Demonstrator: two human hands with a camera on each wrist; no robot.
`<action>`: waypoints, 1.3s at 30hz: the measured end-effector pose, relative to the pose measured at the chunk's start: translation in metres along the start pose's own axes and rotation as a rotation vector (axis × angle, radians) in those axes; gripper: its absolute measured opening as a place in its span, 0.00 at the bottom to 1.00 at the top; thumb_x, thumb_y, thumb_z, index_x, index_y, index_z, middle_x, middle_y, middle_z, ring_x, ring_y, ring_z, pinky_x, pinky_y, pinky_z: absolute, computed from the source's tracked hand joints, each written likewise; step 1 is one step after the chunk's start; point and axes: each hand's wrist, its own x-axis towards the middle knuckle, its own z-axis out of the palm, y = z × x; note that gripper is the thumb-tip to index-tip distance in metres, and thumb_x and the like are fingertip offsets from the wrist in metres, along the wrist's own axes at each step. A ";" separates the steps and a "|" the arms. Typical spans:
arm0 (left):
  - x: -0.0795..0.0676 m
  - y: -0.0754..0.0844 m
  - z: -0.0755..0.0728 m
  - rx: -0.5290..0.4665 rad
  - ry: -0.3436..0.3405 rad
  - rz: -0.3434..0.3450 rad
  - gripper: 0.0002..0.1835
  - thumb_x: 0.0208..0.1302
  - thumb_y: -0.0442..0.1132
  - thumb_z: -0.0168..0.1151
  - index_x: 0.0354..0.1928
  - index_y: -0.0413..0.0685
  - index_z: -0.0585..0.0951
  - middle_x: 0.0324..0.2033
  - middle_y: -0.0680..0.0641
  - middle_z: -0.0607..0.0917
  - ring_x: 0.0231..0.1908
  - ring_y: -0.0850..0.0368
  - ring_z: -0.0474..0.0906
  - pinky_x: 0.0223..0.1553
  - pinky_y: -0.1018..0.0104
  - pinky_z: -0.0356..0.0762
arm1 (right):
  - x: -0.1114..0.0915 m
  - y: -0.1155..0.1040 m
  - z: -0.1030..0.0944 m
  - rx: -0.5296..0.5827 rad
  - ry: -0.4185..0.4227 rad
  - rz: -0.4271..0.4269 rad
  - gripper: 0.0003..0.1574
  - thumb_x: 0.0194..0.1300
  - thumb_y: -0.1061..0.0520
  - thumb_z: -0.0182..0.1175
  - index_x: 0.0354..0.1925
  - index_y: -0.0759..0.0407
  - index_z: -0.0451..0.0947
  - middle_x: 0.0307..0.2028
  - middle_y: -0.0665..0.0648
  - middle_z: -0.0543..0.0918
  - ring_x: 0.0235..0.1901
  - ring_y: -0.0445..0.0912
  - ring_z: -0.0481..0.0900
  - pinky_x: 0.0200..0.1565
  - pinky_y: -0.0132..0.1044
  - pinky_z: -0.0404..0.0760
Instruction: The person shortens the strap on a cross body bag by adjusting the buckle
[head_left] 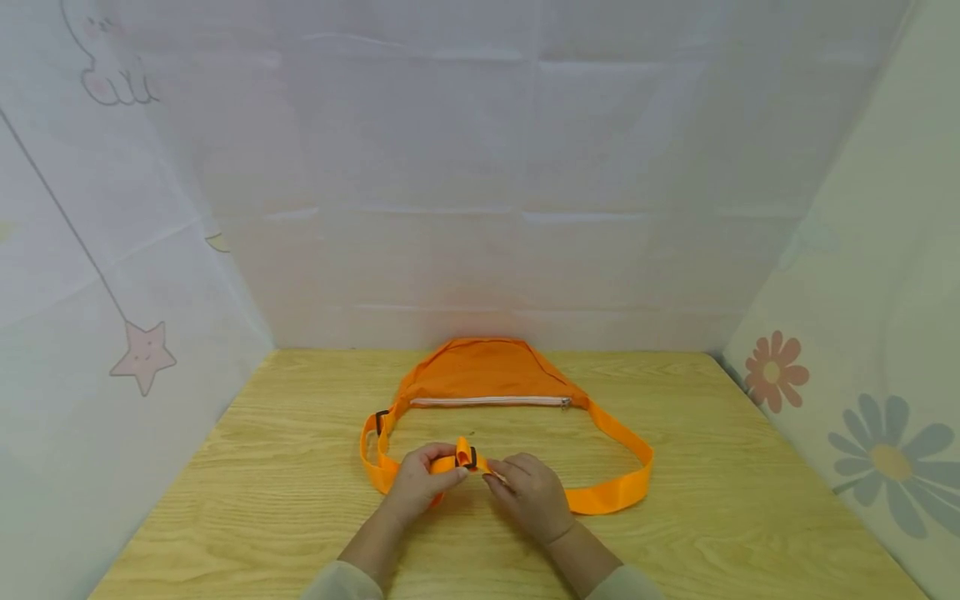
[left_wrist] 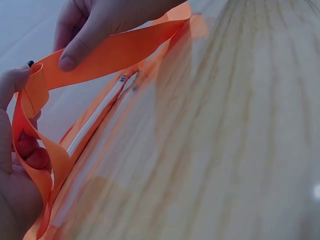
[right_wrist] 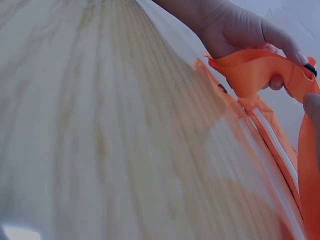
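From my head view, the black buckle (head_left: pixel 473 457) on the orange strap (head_left: pixel 609 500) sits between the two hands, held up off the counter (head_left: pixel 300 433) in front of the orange waist bag (head_left: pixel 487 367). The left hand (head_left: pixel 415 483) has its grip pinching strap and buckle together; the right hand (head_left: pixel 536 496) grips the strap just beside the buckle. I see the strap loop out from both ends of the bag, its right bend well apart from the counter's right edge. A black slider (head_left: pixel 382 422) sits on the left loop. Wood grain runs wide either side, up to the left wall (head_left: pixel 90 250) and right wall (head_left: pixel 885 275). The bag's top reaches the far edge, at the back sheet (head_left: pixel 487 167).
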 end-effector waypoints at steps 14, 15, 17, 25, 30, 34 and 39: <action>0.001 -0.002 -0.002 0.003 -0.002 -0.011 0.23 0.61 0.37 0.68 0.54 0.29 0.77 0.50 0.38 0.83 0.40 0.61 0.79 0.40 0.76 0.79 | -0.004 0.003 -0.008 0.008 -0.025 -0.003 0.19 0.72 0.49 0.56 0.34 0.57 0.88 0.25 0.48 0.84 0.25 0.39 0.78 0.31 0.26 0.79; 0.001 -0.002 -0.003 0.002 -0.003 -0.010 0.23 0.62 0.37 0.68 0.54 0.29 0.77 0.50 0.38 0.83 0.40 0.61 0.79 0.40 0.76 0.79 | -0.004 0.003 -0.007 0.010 -0.023 -0.004 0.22 0.73 0.47 0.53 0.34 0.58 0.88 0.25 0.48 0.84 0.25 0.39 0.78 0.31 0.26 0.79; 0.001 -0.002 -0.002 -0.003 -0.008 -0.011 0.23 0.62 0.37 0.68 0.54 0.29 0.77 0.50 0.37 0.83 0.41 0.61 0.79 0.41 0.76 0.78 | -0.003 0.002 -0.006 0.011 -0.020 -0.002 0.27 0.75 0.46 0.48 0.33 0.57 0.88 0.25 0.48 0.83 0.25 0.39 0.78 0.31 0.26 0.79; 0.002 -0.005 -0.003 -0.007 -0.020 0.008 0.24 0.62 0.38 0.68 0.54 0.28 0.76 0.49 0.39 0.83 0.40 0.64 0.79 0.42 0.76 0.79 | -0.002 0.000 -0.004 -0.008 -0.017 0.012 0.21 0.72 0.47 0.55 0.33 0.56 0.88 0.24 0.48 0.84 0.24 0.39 0.79 0.30 0.27 0.80; 0.003 -0.007 -0.003 -0.008 -0.022 0.012 0.24 0.60 0.37 0.69 0.54 0.28 0.76 0.49 0.38 0.83 0.39 0.64 0.80 0.41 0.76 0.79 | -0.003 0.000 -0.003 -0.022 -0.006 0.005 0.16 0.70 0.50 0.60 0.33 0.57 0.88 0.24 0.48 0.84 0.24 0.39 0.79 0.31 0.27 0.80; 0.003 -0.007 -0.003 -0.004 -0.014 0.005 0.24 0.59 0.36 0.70 0.54 0.29 0.77 0.49 0.39 0.83 0.39 0.63 0.79 0.41 0.76 0.79 | -0.001 -0.001 -0.001 -0.024 -0.001 -0.003 0.26 0.75 0.46 0.48 0.32 0.57 0.87 0.24 0.48 0.84 0.24 0.39 0.79 0.31 0.27 0.80; 0.004 -0.006 -0.002 0.000 -0.006 -0.003 0.23 0.58 0.35 0.70 0.54 0.30 0.77 0.49 0.39 0.83 0.39 0.62 0.79 0.40 0.76 0.79 | 0.001 -0.005 0.001 -0.030 -0.008 -0.009 0.29 0.76 0.46 0.45 0.30 0.56 0.86 0.23 0.48 0.84 0.23 0.38 0.79 0.30 0.26 0.80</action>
